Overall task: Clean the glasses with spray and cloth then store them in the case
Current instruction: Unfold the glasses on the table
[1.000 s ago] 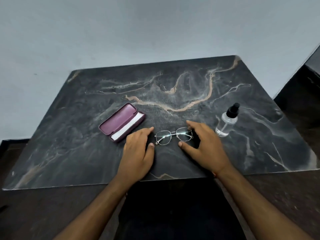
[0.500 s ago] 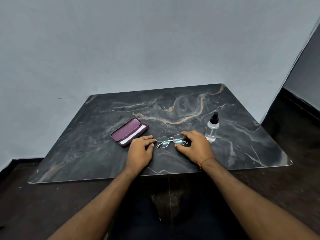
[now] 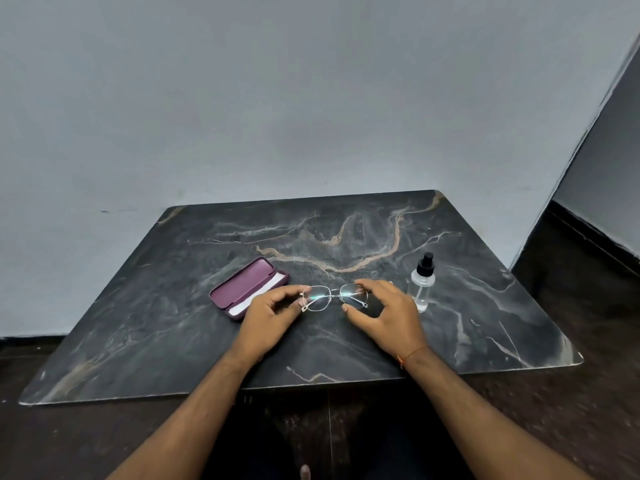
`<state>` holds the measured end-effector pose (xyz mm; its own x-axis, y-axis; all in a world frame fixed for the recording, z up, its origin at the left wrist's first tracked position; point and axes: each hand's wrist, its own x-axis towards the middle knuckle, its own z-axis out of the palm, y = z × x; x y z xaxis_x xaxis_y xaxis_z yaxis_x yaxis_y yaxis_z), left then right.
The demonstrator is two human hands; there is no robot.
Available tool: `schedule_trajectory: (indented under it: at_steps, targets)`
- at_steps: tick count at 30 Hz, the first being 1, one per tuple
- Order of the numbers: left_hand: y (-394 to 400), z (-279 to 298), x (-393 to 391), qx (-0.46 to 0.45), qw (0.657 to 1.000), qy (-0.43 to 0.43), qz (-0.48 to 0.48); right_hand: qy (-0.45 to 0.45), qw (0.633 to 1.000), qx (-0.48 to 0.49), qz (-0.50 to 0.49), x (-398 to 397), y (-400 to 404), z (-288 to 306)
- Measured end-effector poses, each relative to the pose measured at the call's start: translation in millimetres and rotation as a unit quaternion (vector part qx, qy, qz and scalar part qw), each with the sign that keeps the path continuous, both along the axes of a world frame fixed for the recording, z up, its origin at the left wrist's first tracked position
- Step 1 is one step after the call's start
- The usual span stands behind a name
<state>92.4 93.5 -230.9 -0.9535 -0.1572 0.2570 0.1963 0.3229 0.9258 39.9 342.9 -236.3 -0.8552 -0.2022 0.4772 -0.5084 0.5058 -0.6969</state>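
Marble table [image 3: 485, 306], wire-rimmed glasses [image 3: 334, 297] pinched

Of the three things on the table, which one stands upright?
The spray bottle, clear with a black cap, stands upright beside the right hand. The open purple case lies flat, and both hands hold the glasses level.

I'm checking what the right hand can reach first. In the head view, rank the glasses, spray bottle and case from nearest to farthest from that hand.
1. glasses: pinched at their right end by the right hand, the left hand gripping the other end.
2. spray bottle: upright just right of that hand.
3. case: open, far left, beyond the left hand.
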Motion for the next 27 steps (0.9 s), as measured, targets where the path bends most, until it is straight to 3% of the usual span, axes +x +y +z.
schedule_trajectory:
  at_steps: [7, 15, 27]
  targets:
    - [-3, -4, -4, 0.059, 0.998, 0.0, -0.032, 0.048, 0.999, -0.012, 0.015, -3, -4, 0]
    - [2, -20, -6, -0.01, 0.997, 0.05, -0.056, 0.114, 0.993, -0.001, -0.005, 1, -5, 0]
    - [-1, -34, -2, -0.122, 0.983, 0.133, 0.029, 0.154, 0.987, -0.036, -0.007, 4, -4, 0]
